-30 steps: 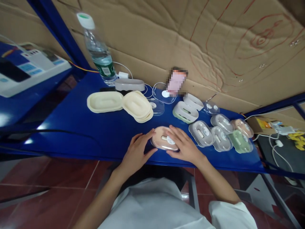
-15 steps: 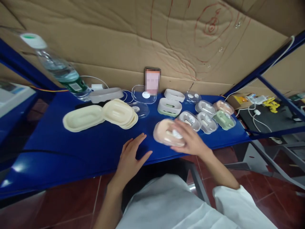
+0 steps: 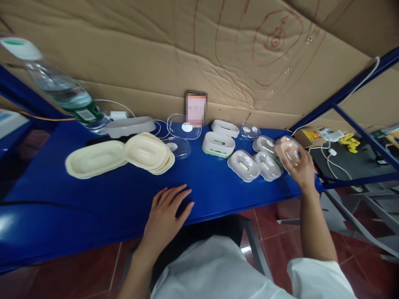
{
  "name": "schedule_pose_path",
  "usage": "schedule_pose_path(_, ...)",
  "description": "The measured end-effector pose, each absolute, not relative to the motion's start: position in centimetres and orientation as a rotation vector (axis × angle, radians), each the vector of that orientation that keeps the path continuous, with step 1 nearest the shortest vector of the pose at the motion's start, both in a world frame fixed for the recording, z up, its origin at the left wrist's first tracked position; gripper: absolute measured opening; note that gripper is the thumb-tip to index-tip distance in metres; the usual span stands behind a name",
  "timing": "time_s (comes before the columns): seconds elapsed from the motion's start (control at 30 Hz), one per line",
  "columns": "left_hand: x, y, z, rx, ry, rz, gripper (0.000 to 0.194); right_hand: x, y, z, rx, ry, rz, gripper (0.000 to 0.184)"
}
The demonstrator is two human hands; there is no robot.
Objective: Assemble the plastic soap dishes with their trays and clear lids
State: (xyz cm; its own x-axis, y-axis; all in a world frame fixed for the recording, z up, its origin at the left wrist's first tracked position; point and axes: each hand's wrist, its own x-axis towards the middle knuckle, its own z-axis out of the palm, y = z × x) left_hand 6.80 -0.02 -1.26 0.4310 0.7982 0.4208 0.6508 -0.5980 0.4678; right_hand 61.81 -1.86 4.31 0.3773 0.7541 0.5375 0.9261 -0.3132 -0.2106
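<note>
At the right end of the blue table, my right hand [image 3: 302, 169] is closed around a pink soap box [image 3: 288, 150] with a clear lid and a round white label. The box is above the other boxes there and mostly covers a green one. Beside it lie lidded grey soap boxes [image 3: 243, 165], several in a group. My left hand [image 3: 168, 207] rests near the table's front edge, its fingers spread and nothing in it. Beyond the left hand are a stack of cream oval trays [image 3: 146, 150] and a longer pale oval tray [image 3: 93, 160].
A white soap box body [image 3: 218, 143] sits on a green base mid-table. Clear lids [image 3: 183, 129] lie near a phone [image 3: 196, 109] propped against the cardboard wall [image 3: 140, 50]. A water bottle [image 3: 71, 99] stands at the left; a blue frame bar [image 3: 358, 116] crosses the right.
My right hand has carried the pink soap box from the middle front of the table to the boxes at the right. My left hand stays almost in place.
</note>
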Motion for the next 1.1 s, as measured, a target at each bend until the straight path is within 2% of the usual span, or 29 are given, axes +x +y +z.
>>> schedule_pose_path(0.17,6.9,0.0,-1.3,2.501,1.276,0.892,0.028,62.0,-1.0,4.3,-2.078,-1.674,-0.39,0.089)
schedule_pose_path(0.37,6.9,0.0,-1.4,2.545,1.269,0.884,0.025,61.5,-1.0,5.8,-2.061,-1.724,-0.46,0.104)
schedule_pose_path(0.43,6.9,-0.1,-1.5,2.562,1.263,0.886,0.024,60.2,-0.1,6.7,-1.988,-1.772,-0.473,0.095)
schedule_pose_path(0.5,6.9,-0.1,-1.6,2.583,1.259,0.887,0.023,57.9,1.8,7.7,-1.907,-1.879,-0.432,0.079)
schedule_pose_path(0.67,7.1,-0.2,-1.7,2.594,1.262,0.915,0.022,48.6,8.1,9.3,-1.716,-2.288,-0.181,0.048)
schedule_pose_path(0.77,7.1,-0.3,-1.7,2.568,1.255,0.924,0.021,42.3,10.3,8.7,-1.624,-2.522,-0.108,0.045)
schedule_pose_path(0.87,7.0,-0.4,-1.8,2.55,1.26,0.932,0.021,38.3,11.5,7.9,-1.712,-2.57,-0.178,0.046)
schedule_pose_path(1.0,7.0,-0.4,-1.8,2.545,1.264,0.93,0.021,37.2,12.0,8.5,-1.845,-2.497,-0.214,0.027)
schedule_pose_path(1.1,6.8,-0.6,-1.7,2.496,1.303,0.971,0.033,36.7,9.6,9.4,-1.668,-2.438,-0.238,0.031)
